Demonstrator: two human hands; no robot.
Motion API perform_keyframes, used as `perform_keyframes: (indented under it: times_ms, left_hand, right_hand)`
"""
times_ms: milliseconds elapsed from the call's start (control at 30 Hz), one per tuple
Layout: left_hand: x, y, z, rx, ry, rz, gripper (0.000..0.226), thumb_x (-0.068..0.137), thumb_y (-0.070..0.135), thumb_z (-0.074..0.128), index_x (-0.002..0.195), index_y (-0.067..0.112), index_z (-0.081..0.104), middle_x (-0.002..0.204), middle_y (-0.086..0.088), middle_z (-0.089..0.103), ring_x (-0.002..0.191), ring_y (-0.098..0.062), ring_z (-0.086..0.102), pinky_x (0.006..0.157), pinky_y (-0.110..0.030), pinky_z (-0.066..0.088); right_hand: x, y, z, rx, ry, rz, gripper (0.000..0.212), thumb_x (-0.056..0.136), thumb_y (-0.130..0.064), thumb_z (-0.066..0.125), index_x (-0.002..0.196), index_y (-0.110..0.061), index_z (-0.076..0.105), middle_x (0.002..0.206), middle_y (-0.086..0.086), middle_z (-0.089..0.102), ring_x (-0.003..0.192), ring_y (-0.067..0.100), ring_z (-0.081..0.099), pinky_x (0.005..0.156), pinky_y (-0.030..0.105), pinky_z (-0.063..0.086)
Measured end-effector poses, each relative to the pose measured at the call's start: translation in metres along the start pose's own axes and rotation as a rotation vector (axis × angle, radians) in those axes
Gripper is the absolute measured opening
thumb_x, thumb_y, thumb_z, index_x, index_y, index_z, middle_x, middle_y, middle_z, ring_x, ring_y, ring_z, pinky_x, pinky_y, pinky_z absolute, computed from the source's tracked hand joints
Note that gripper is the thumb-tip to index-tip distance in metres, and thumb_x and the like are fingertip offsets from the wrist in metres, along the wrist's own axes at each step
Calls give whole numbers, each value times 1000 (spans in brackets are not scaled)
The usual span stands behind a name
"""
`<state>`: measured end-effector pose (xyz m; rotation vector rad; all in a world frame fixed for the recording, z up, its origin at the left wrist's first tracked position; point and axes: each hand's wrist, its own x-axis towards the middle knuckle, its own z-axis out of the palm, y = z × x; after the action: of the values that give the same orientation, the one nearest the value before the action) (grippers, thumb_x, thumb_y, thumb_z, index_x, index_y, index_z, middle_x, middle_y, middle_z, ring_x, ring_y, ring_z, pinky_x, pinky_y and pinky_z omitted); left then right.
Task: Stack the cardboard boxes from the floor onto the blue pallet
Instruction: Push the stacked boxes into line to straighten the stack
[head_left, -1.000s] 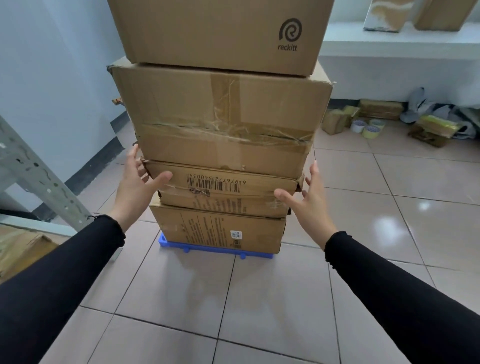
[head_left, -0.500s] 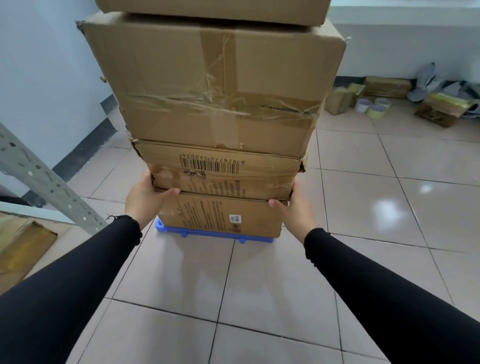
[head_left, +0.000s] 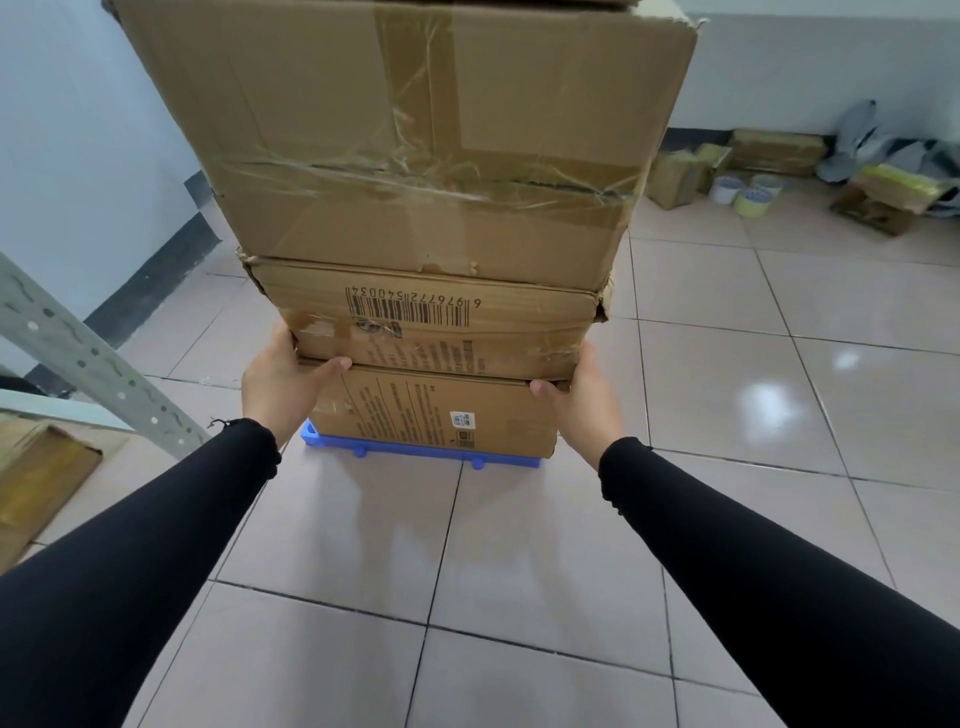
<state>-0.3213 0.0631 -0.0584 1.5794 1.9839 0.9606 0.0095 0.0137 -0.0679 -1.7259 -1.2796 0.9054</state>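
Note:
A stack of cardboard boxes stands on the blue pallet, of which only the front edge shows. The bottom box carries a small white label. Above it lies a flat box with a barcode, and on that a large taped box that fills the top of the view. My left hand grips the left lower corner of the barcode box, thumb along the seam. On the opposite side, my right hand presses the right lower corner at the same seam.
A grey metal shelf upright slants at the left, with a cardboard box below it. Small boxes, tape rolls and crumpled wrapping lie along the far wall at the right. The floor is pale tile.
Both hands dropped from the sides of the barcode box to its lower corners and closed on them. The view came closer and tilted down, so the top box left the frame.

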Motion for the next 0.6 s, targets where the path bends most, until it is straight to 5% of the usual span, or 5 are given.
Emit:
perform_keyframes:
  times_ms: [267, 433, 600]
  left_hand:
    - [-17, 6, 7, 1, -58, -38, 59, 89, 36, 71, 136, 14, 43, 124, 0, 58, 113, -24, 57, 89, -43, 50]
    - [-40, 9, 8, -76, -69, 15, 70, 84, 25, 73, 143, 31, 36, 130, 10, 57, 119, -19, 56, 99, -45, 49]
    - [-58, 24, 2, 57, -286, 64, 68, 82, 23, 78, 140, 21, 44, 133, 3, 54, 122, -24, 55, 101, -43, 46]
  right_hand:
    - [0, 1, -22, -122, -95, 6, 60, 98, -18, 63, 150, -22, 34, 137, -4, 58, 123, 26, 60, 88, 33, 47]
    - [0, -1, -38, -277, -152, -19, 71, 99, -27, 63, 159, -23, 26, 157, 3, 46, 133, 30, 54, 97, 37, 47]
    - [-7, -13, -63, -577, -256, -129, 74, 99, -33, 63, 160, -17, 25, 159, 7, 43, 138, 28, 49, 104, 36, 43]
